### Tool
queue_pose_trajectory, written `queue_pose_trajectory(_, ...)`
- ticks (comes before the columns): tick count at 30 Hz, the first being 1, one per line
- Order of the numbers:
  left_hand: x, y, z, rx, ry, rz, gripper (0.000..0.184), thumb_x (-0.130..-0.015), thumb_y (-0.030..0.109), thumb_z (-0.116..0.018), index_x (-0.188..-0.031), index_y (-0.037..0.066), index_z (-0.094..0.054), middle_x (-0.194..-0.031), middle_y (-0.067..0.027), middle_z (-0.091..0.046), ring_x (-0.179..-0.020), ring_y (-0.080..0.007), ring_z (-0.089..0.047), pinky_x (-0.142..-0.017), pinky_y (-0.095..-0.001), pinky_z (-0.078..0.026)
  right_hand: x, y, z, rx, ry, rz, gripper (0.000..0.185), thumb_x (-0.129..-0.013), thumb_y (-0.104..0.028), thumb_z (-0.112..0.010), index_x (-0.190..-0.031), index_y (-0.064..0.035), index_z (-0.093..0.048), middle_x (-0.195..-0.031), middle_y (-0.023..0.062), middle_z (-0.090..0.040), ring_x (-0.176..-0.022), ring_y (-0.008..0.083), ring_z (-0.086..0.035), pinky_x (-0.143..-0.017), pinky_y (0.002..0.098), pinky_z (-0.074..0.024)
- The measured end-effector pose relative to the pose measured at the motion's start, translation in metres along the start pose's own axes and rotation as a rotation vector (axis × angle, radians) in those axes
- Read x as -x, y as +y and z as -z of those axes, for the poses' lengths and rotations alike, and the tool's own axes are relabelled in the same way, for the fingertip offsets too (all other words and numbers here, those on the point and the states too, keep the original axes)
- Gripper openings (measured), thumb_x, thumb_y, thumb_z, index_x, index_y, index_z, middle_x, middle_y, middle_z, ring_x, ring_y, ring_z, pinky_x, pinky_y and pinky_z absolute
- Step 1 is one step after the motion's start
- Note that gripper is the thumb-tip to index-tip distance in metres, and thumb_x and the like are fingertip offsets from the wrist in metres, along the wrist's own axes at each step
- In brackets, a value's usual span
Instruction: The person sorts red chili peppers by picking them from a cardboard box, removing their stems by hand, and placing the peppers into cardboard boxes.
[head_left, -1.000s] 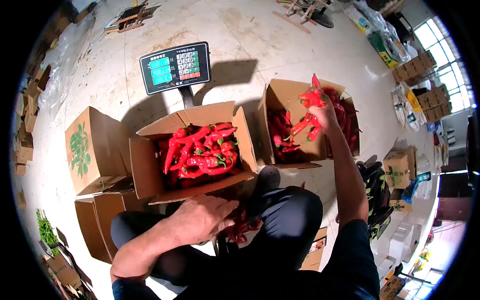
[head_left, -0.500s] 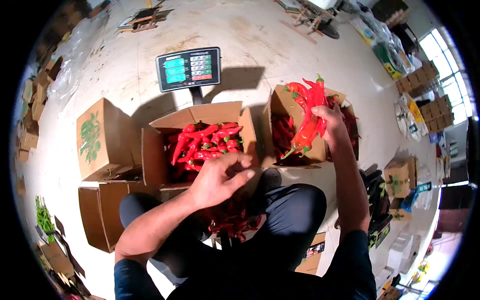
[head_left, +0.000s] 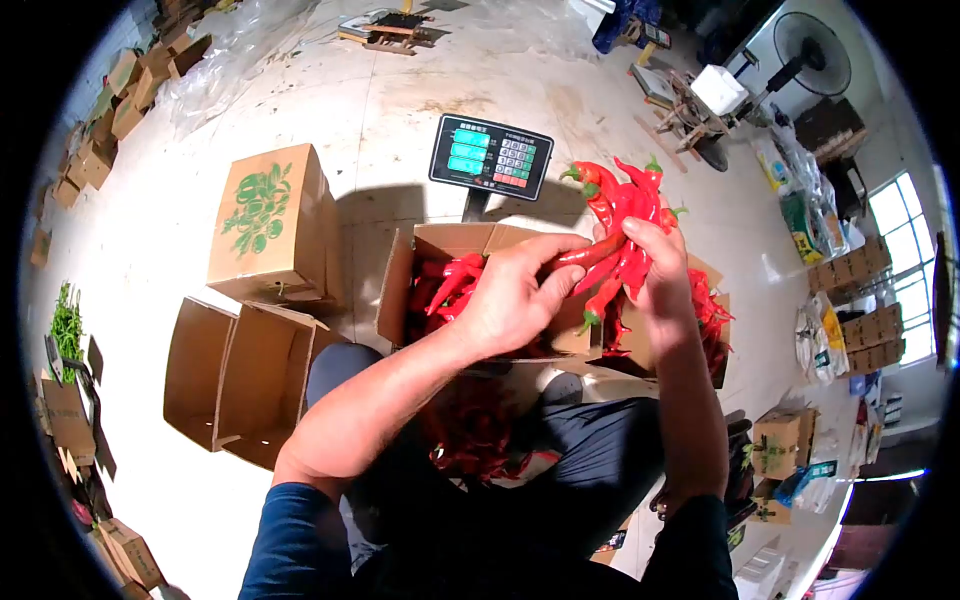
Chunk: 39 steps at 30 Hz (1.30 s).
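Observation:
A bunch of several red peppers [head_left: 630, 215] with green stems is gripped in my right hand [head_left: 660, 270], raised over the right-hand carton. My left hand [head_left: 525, 295] pinches one red pepper [head_left: 587, 256] at the side of that bunch. Below my left forearm, an open cardboard box [head_left: 396, 285] holds more red peppers [head_left: 450, 285], partly hidden by my hand. Under my right hand, the right-hand carton [head_left: 706, 270] has red peppers [head_left: 711, 315] along its right side.
A scale display [head_left: 490, 157] stands behind the boxes. At left are a closed printed carton [head_left: 265, 220] and an open carton [head_left: 262, 375]. Dark red peppers [head_left: 475, 430] lie between my knees. A fan [head_left: 812, 55] stands at the back right.
My left hand has moved right and up to the bunch and taken hold of a pepper. My right hand still holds the bunch. The view has turned, shifting the boxes and display.

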<state>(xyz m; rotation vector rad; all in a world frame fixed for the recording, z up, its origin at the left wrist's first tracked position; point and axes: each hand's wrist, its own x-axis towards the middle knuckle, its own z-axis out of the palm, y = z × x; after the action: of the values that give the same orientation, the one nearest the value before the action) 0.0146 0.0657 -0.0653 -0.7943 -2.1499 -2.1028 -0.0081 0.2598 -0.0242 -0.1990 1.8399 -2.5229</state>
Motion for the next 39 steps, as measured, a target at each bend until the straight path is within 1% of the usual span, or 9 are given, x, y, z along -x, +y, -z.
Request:
queue_pose_trajectory(4, -0.004, -0.012, 0.008, 0.791, -0.071, 0.286, 0.029, -0.097, 0.014, -0.062, -0.121, -0.002, -0.059, -0.103, -0.0072, -0.068, -0.095, -0.0157, -0.063, -0.088, -0.0315, -0.049, 0.004, 0.005, -0.018, -0.107, 0.047, 0.005, 0.038, -0.088, -0.016, -0.057, -0.122, 0.0011, -0.053, -0.101, 0.0117, -0.065, -0.089, 0.0196, -0.065, -0.082, 0.0338, -0.0545)
queue_pose_trajectory(8, -0.003, -0.02, 0.016, 1.023, -0.183, 0.359, 0.029, -0.099, 0.016, -0.056, -0.123, 0.001, -0.056, -0.111, -0.0133, -0.066, -0.092, -0.0178, -0.063, -0.087, -0.0325, -0.05, 0.006, 0.011, 0.005, -0.077, 0.001, -0.022, 0.038, -0.088, -0.019, -0.056, -0.119, 0.0017, -0.055, -0.101, 0.0123, -0.064, -0.088, 0.0196, -0.065, -0.079, 0.0325, -0.0539)
queue_pose_trajectory(11, 0.001, -0.023, 0.018, 1.13, -0.156, 0.416, 0.028, -0.099, 0.016, -0.054, -0.123, 0.001, -0.054, -0.112, -0.0164, -0.066, -0.094, -0.0219, -0.065, -0.088, -0.0352, -0.052, 0.011, 0.006, 0.0, -0.123, 0.117, -0.013, 0.041, -0.085, -0.02, -0.057, -0.119, 0.0021, -0.054, -0.1, 0.0124, -0.063, -0.088, 0.021, -0.063, -0.078, 0.032, -0.0525)
queue_pose_trajectory(12, 0.003, -0.025, 0.019, 1.146, -0.143, 0.417, 0.027, -0.099, 0.014, -0.053, -0.122, 0.0, -0.054, -0.111, -0.0161, -0.066, -0.094, -0.0227, -0.065, -0.088, -0.0355, -0.052, 0.012, 0.005, 0.008, -0.134, 0.093, -0.039, 0.043, -0.085, -0.02, -0.057, -0.121, 0.0024, -0.053, -0.102, 0.0126, -0.063, -0.089, 0.0215, -0.063, -0.081, 0.0332, -0.0527)
queue_pose_trajectory(19, -0.001, -0.032, 0.027, 1.182, -0.037, 0.401, 0.031, -0.099, 0.008, -0.05, -0.128, 0.0, -0.05, -0.104, -0.0137, -0.065, -0.09, -0.0225, -0.065, -0.088, -0.0349, -0.052, 0.013, -0.002, 0.021, -0.108, 0.106, -0.097, 0.053, -0.082, -0.025, -0.06, -0.126, 0.0018, -0.05, -0.104, 0.0136, -0.063, -0.085, 0.0204, -0.064, -0.068, 0.0289, -0.0539)
queue_pose_trajectory(24, -0.004, -0.031, 0.027, 1.229, -0.008, 0.438, 0.037, -0.102, 0.011, -0.047, -0.138, 0.007, -0.043, -0.113, -0.0144, -0.06, -0.074, -0.0147, -0.059, -0.062, -0.0275, -0.051, 0.014, -0.005, 0.011, -0.053, 0.107, -0.097, 0.056, -0.079, -0.029, -0.062, -0.124, 0.0012, -0.05, -0.101, 0.0136, -0.062, -0.08, 0.0195, -0.063, -0.065, 0.028, -0.0523)
queue_pose_trajectory(28, -0.006, -0.034, 0.02, 1.256, 0.017, 0.449, 0.036, -0.104, 0.018, -0.046, -0.139, 0.008, -0.043, -0.109, -0.0135, -0.059, -0.069, -0.0122, -0.052, -0.059, -0.0271, -0.048, 0.014, -0.007, 0.008, -0.057, 0.089, -0.085, 0.055, -0.079, -0.029, -0.061, -0.124, 0.001, -0.049, -0.098, 0.0125, -0.061, -0.079, 0.0187, -0.062, -0.064, 0.0277, -0.0516)
queue_pose_trajectory(34, 0.001, -0.041, 0.017, 1.286, -0.073, 0.428, 0.037, -0.105, 0.027, -0.045, -0.136, 0.006, -0.048, -0.103, -0.0113, -0.062, -0.072, -0.0146, -0.056, -0.064, -0.0294, -0.05, 0.013, -0.008, 0.009, -0.085, 0.131, -0.094, 0.054, -0.08, -0.028, -0.06, -0.124, 0.0012, -0.049, -0.098, 0.0123, -0.061, -0.079, 0.0183, -0.062, -0.062, 0.0273, -0.0518)
queue_pose_trajectory(39, 0.0, -0.041, 0.02, 1.119, -0.026, 0.481, 0.042, -0.104, 0.028, -0.045, -0.133, -0.003, -0.048, -0.099, -0.0175, -0.068, -0.086, -0.0254, -0.067, -0.08, -0.0363, -0.054, 0.012, -0.002, 0.023, -0.1, 0.061, -0.095, 0.054, -0.08, -0.027, -0.06, -0.124, 0.0021, -0.049, -0.1, 0.0125, -0.062, -0.081, 0.0198, -0.063, -0.065, 0.0284, -0.053)
